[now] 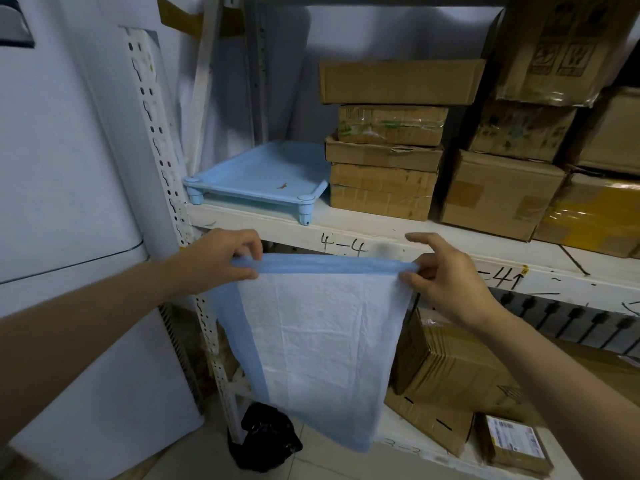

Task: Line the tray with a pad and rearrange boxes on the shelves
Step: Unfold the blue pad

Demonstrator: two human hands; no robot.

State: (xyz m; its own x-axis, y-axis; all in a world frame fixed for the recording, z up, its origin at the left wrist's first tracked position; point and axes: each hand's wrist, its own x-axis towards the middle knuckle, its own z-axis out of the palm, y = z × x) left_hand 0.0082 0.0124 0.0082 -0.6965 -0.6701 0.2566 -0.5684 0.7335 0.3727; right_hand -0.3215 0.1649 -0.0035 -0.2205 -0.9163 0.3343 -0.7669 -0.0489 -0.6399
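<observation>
A white pad with blue edges [318, 334] hangs unfolded in front of the shelf, below its front edge. My left hand [221, 258] pinches the pad's top left corner. The top right corner is pinched by my right hand [446, 275], whose index finger sticks out. A light blue tray on short legs [242, 174] stands on the left end of the shelf [346, 226], above the pad; a small brown scrap lies in it. Right of the tray, touching it, rises a stack of cardboard boxes [384, 157].
More cardboard boxes [502, 192] fill the shelf to the right. Lower shelves hold other boxes [446, 368] and a labelled parcel [516, 441]. A black bag [263, 438] lies on the floor by the perforated upright [162, 150]. A white appliance [62, 168] stands at left.
</observation>
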